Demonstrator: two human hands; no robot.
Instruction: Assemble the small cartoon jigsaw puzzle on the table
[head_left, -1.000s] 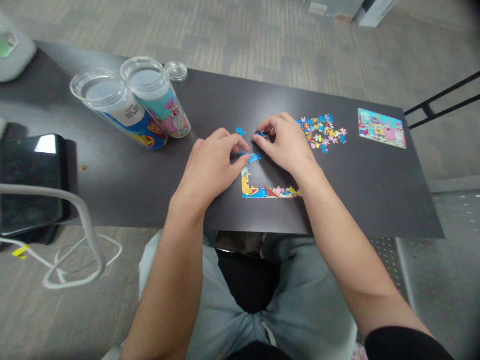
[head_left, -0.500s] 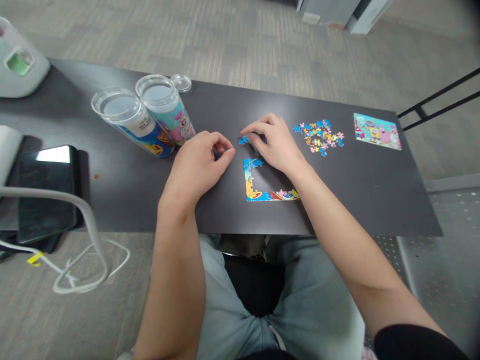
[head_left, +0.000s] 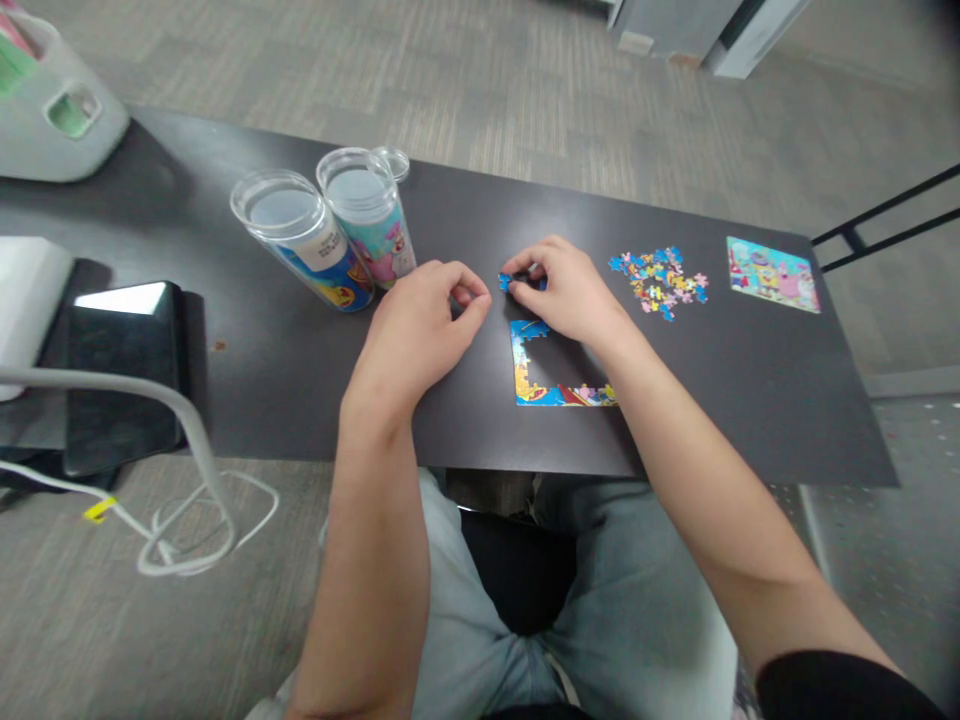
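My right hand (head_left: 568, 290) reaches over the table, its thumb and fingertips closed on a small blue puzzle piece (head_left: 504, 283). Part of the piece is covered by the fingers, and other blue bits lie under the hand. A partly assembled puzzle border (head_left: 520, 366) lies below this hand; the right forearm hides its right end. Left of the pieces, my left hand (head_left: 427, 325) hovers or rests with fingers curled, thumb and index tips together, and no piece visible between them. A pile of loose puzzle pieces (head_left: 664, 280) lies right of my right hand.
A picture card (head_left: 772, 275) lies at the table's right end. Two clear-topped canisters (head_left: 300, 250) (head_left: 375, 225) stand left of my left hand, a clear lid (head_left: 394, 163) behind. Farther left are a black device (head_left: 124, 380), a white cable (head_left: 180, 405) and a white container (head_left: 64, 110).
The view has shifted left, so the table's things appear farther right. My right thumb and fingers have closed in on the blue puzzle piece. My left hand keeps its curled pose.
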